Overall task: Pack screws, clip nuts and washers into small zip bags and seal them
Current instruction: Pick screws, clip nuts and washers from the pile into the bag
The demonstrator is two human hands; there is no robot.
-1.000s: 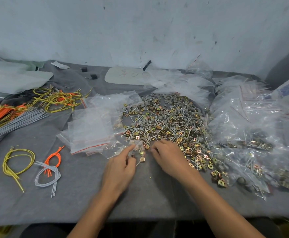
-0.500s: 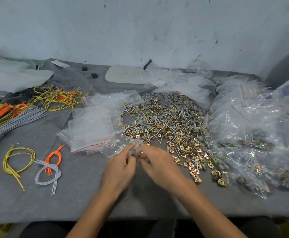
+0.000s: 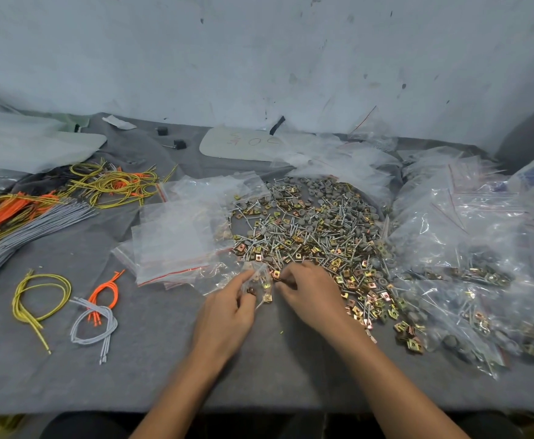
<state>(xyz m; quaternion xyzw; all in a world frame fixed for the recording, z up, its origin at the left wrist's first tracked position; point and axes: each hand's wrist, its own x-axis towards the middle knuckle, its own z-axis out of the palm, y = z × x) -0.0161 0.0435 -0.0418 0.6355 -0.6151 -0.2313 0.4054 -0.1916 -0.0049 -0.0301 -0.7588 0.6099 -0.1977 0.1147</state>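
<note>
Filling step — left hand (image 3: 227, 308) pinched bag (image 3: 259, 280); right hand (image 3: 310, 293) curled beside pile (image 3: 306, 229), hold unclear. Next probably needed parts fed in.

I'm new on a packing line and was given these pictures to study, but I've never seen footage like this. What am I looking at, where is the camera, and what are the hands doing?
There is no machine here. A person works with two bare hands, and the only camera sits on their head, looking forward and down, so the arms enter from the bottom of the picture.

On the grey-covered table lies a big loose pile of screws, clip nuts and washers. Left of it is a stack of empty zip bags, and on the right are filled bags. At the far left lie yellow, orange and grey cords.

The left hand pinches a small bag with a few parts inside. The right hand has its fingers curled at the near edge of the pile, beside that bag. Whether it holds a part is hidden.
</note>
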